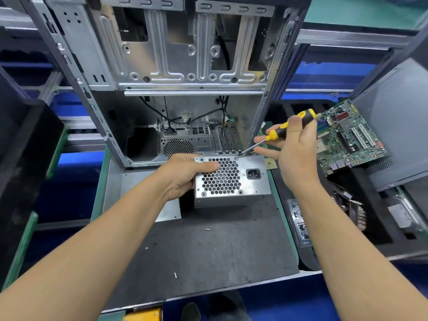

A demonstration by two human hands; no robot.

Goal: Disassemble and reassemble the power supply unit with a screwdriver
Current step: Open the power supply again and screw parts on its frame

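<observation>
The silver power supply unit [231,179] stands on the dark mat, its honeycomb fan grille and power socket facing up toward me. My left hand [185,174] grips its left side, thumb lying across the grille. My right hand [294,149] holds a yellow and black screwdriver [284,127] at a slant. Its tip sits on a screw [236,158] at the top edge of the grille face.
An open metal computer case [185,66] stands just behind the unit. A green motherboard [347,135] leans in a black tray at right. Loose screws [175,275] lie on the mat [208,246] in front. Black bins stand at the left.
</observation>
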